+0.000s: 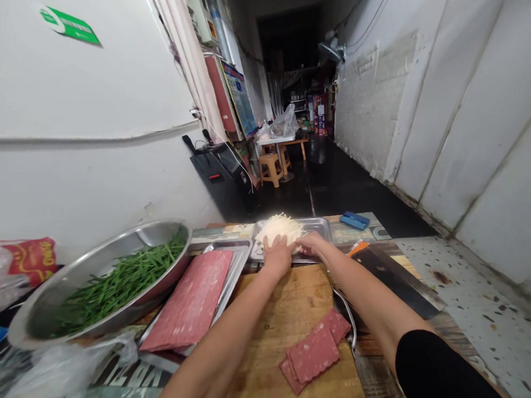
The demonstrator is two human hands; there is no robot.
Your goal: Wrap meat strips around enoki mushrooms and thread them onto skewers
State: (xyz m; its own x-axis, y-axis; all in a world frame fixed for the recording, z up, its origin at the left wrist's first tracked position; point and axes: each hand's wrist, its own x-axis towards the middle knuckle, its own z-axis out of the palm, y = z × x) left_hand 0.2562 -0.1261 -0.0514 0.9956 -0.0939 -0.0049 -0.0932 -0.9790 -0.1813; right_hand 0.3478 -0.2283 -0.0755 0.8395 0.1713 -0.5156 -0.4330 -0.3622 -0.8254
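Both my hands reach forward over a wooden cutting board [282, 324] into a steel tray [319, 225] heaped with pale enoki mushrooms [280, 226]. My left hand [277, 256] rests on the near side of the heap, fingers curled round a bunch. My right hand [310, 243] pinches the heap's right edge. A few pink meat slices [313, 350] lie on the board near me. A second steel tray [236, 264] to the left holds a stack of long pink meat slices [194, 301].
A large steel bowl [52, 304] of green chives [119, 282] sits at the left beside plastic bags [2, 281]. A cleaver [391, 278] lies right of the board. A blue object [355, 220] lies beyond. White fridge at left, dark corridor with stools [272, 167] ahead.
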